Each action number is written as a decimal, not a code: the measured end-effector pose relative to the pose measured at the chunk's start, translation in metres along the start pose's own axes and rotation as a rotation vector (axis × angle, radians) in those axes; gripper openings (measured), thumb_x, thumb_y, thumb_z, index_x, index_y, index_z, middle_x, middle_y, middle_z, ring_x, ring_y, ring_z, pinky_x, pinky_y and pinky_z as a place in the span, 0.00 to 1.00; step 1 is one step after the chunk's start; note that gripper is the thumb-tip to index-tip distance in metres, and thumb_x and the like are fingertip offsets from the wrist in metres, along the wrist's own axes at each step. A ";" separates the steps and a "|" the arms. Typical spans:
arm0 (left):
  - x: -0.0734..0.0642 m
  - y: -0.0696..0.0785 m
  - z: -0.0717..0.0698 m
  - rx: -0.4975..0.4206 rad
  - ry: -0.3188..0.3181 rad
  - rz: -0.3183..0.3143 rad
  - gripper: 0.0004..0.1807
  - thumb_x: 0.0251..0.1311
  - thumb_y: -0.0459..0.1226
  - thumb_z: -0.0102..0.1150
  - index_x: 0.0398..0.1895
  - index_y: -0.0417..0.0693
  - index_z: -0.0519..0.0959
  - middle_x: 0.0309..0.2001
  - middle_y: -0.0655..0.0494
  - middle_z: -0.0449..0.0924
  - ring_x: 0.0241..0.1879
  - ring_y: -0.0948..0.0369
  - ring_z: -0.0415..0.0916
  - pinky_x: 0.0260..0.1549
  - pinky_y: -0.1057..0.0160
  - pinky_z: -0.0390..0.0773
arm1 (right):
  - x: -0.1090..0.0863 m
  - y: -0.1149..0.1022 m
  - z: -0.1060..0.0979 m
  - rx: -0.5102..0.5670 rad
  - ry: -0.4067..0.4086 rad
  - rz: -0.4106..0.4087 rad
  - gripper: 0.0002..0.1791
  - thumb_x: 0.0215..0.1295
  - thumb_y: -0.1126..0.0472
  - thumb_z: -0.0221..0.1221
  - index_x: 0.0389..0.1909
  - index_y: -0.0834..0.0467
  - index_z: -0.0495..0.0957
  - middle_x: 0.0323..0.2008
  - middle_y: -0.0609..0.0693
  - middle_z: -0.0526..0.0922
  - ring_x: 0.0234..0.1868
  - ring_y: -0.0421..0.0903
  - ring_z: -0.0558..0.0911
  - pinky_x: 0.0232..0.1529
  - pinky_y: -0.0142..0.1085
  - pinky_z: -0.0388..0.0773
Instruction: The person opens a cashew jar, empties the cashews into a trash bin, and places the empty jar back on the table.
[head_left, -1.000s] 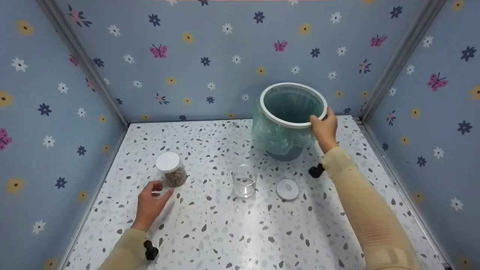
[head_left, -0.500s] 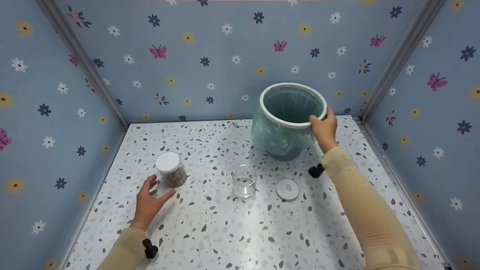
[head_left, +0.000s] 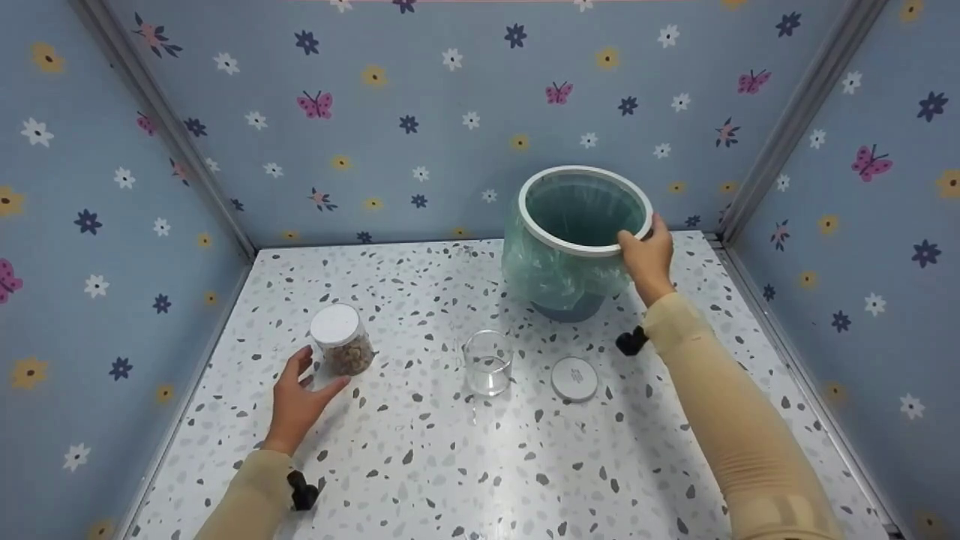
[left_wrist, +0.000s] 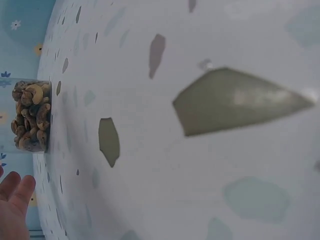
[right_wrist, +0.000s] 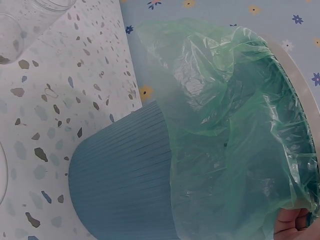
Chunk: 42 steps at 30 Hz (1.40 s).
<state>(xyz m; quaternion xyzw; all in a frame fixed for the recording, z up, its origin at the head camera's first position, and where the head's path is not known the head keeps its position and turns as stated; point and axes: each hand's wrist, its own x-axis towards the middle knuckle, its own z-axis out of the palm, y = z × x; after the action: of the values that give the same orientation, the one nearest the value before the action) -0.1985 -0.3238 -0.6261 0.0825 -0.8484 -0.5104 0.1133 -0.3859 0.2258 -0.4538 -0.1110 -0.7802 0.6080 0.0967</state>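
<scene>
My right hand [head_left: 649,259] grips the white rim of a blue trash can [head_left: 571,310], thumb over the top edge. A green plastic bag [right_wrist: 215,150] lines the can and hangs down over its ribbed wall in the right wrist view. On the left, my left hand [head_left: 296,401] holds nothing, thumb and fingers spread beside a clear jar [head_left: 349,354] with a white lid on. In the left wrist view the jar is seen to hold cashews [left_wrist: 32,117], and the fingertips [left_wrist: 25,186] are a short way from it.
A clear, lidless jar [head_left: 487,375] stands mid-table, with a loose white lid [head_left: 575,379] lying to its right. The speckled table [head_left: 420,465] is enclosed by flowered walls at the back and sides. Black wrist mounts [head_left: 304,493] show by both sleeves.
My left hand's fingers have straightened and spread beside the cashew jar, the hand shifting slightly left. The right hand keeps its grip on the trash can's rim.
</scene>
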 end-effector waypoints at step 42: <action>0.035 -0.004 0.023 -0.071 -0.009 -0.107 0.64 0.63 0.48 0.80 0.90 0.45 0.44 0.86 0.37 0.55 0.85 0.39 0.56 0.83 0.40 0.59 | 0.001 -0.003 -0.001 -0.037 0.010 0.026 0.49 0.75 0.60 0.54 0.90 0.58 0.40 0.89 0.57 0.49 0.87 0.55 0.57 0.84 0.44 0.62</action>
<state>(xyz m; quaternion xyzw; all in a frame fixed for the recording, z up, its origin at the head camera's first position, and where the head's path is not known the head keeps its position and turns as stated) -0.2384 -0.3152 -0.6367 0.1212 -0.8246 -0.5459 0.0850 -0.3867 0.2263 -0.4503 -0.1260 -0.7893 0.5940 0.0907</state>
